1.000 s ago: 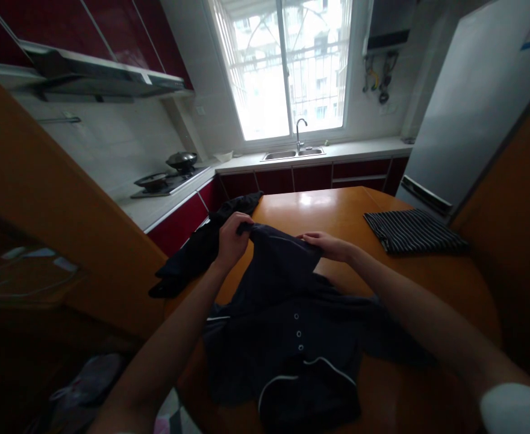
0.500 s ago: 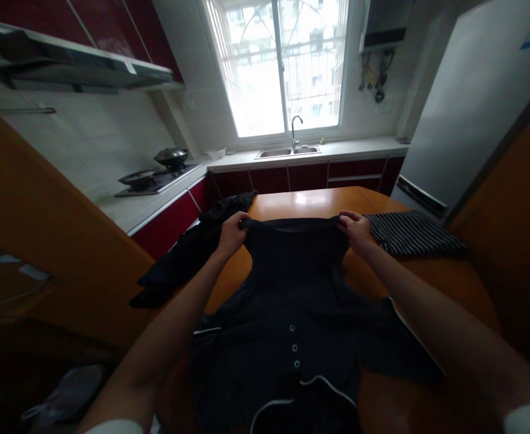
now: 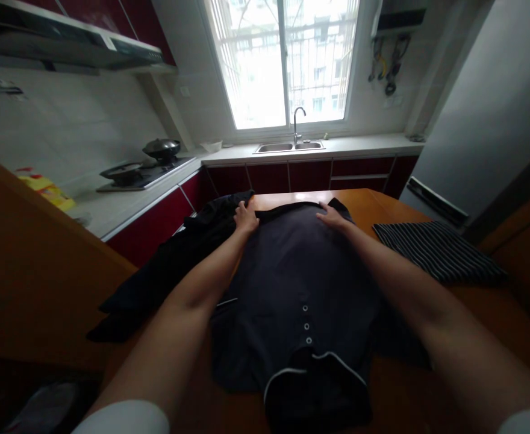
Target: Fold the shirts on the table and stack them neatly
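A dark polo shirt lies front up on the wooden table, its white-edged collar nearest me and its hem at the far end. Several ring-like pale buttons run down the placket. My left hand touches the hem's left corner, fingers spread. On the right part of the hem rests my right hand, fingers stretched out and thumb apart. The shirt's right sleeve side is partly hidden under my right forearm.
Dark clothing is heaped along the left of the table. A striped folded garment lies at the right. Beyond stand a counter with a sink, a stove with pans, and a fridge.
The hem was held up taut between both hands; now it lies lower on the table, with the shirt spread flatter and slightly puffed. Both hands have loosened and moved closer together.
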### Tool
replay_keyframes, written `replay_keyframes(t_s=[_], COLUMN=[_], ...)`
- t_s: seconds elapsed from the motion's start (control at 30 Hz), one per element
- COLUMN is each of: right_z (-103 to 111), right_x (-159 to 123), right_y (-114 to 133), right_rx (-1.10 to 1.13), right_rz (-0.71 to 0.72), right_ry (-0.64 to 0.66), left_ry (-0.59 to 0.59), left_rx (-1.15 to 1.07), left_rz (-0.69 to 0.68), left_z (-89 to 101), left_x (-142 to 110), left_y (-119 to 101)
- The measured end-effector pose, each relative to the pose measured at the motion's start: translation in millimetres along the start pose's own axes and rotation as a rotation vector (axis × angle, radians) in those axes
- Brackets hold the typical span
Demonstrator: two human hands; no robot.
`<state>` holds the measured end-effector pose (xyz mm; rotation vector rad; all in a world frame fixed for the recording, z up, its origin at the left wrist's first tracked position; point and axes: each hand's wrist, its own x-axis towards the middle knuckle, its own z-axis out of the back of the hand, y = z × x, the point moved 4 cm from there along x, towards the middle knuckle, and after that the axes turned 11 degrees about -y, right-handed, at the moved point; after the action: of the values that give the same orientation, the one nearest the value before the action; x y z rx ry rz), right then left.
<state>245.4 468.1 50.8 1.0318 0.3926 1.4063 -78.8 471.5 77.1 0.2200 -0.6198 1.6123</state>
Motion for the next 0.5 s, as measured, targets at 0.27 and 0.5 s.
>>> replay_keyframes(t_s=[0.27, 0.5], right_z=[-17, 71], right_x=[-89, -193], right_y=[-19, -11], right_rx=[-0.367, -0.241], right_rz=[0.239, 0.472], right_ry=[0.132, 0.043], left_ry=[0.224, 0.280], left_rx=[-0.111, -0.380], left_rz=[-0.407, -0.559], left_z=[-20.9, 82.2], left_x=[-113, -206], left_y=[-38, 16])
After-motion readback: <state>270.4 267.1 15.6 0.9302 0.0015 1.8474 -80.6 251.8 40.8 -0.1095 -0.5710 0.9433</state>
